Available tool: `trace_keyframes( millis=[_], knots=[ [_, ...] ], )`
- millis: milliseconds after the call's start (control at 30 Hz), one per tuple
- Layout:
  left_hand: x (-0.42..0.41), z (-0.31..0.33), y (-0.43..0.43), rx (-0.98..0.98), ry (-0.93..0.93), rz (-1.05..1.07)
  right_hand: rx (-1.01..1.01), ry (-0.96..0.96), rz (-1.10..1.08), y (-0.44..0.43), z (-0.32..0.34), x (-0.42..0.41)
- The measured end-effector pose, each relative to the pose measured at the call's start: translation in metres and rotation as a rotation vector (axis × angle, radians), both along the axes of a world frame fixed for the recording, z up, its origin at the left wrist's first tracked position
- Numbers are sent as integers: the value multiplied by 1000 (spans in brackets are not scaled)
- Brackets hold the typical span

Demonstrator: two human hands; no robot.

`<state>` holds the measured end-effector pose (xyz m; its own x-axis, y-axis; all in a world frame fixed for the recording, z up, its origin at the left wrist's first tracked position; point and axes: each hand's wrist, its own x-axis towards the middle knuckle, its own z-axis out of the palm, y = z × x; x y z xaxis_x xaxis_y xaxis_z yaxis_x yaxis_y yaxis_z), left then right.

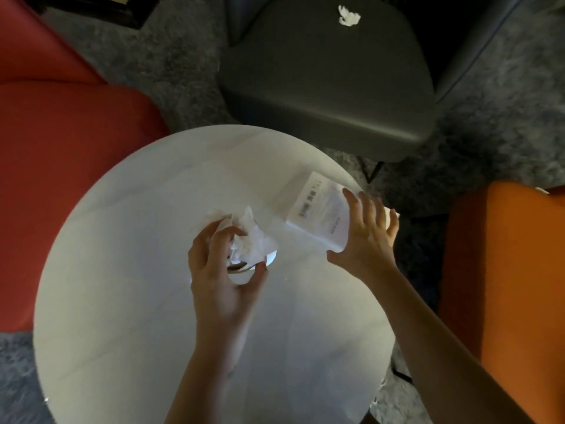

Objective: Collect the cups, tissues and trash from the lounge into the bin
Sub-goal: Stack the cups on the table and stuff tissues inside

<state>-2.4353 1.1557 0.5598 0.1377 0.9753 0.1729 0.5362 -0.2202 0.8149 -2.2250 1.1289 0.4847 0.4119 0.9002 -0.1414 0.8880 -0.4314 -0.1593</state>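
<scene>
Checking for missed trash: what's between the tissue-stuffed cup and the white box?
Nothing: the head view shows bare tabletop between cup and white box.

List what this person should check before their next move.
1. Left hand grips the cup: ok.
2. Crumpled tissues are secure in the cup: cannot tell; they bulge out.
3. Right hand has a grip on the white labelled box: not ok; its fingers are spread at the box's near end.
4. Tissue on the grey chair is collected: not ok; it lies on the seat.
5. Bin is in sight: not ok.
</scene>
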Motion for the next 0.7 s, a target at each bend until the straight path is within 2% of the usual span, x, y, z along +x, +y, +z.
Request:
trace_keyframes(
  millis=[267,433,700],
  knots=[
    [73,0,-43,9,155,-7,115,179,-51,-44,-2,36],
    [145,12,-79,6,132,-75,216,243,-171,-93,15,102],
    [287,35,-140,74,124,-332,257,159,-392,-198,47,221]
  ],
)
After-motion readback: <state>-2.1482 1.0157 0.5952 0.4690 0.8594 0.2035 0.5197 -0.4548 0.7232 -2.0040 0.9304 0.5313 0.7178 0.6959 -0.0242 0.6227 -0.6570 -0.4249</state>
